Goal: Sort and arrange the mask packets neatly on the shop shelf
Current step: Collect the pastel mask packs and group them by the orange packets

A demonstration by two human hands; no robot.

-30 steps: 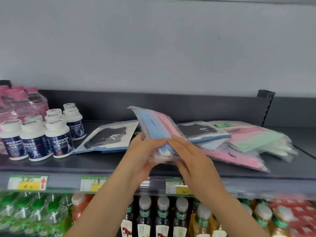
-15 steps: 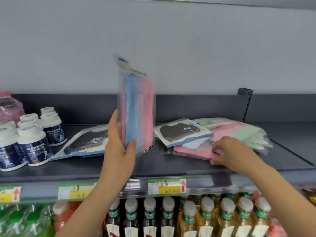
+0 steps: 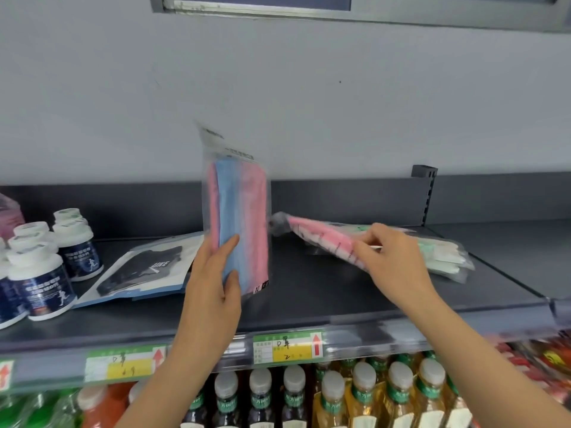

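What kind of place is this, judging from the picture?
Most likely a small shop or convenience store. Green-and-yellow paper price labels sit along the front edge of the dark grey metal shelf, rows of capped drink bottles fill the shelf below, and identical white-lidded blue bottles stand grouped at the left.

Dark grey metal shop shelf (image 3: 309,307), white-capped navy-labelled plastic bottles (image 3: 40,282) clustered at left end, flat clear packet of a black mask (image 3: 139,273) just beside them, heap of pale green and white mask packets (image 3: 445,257) toward right.
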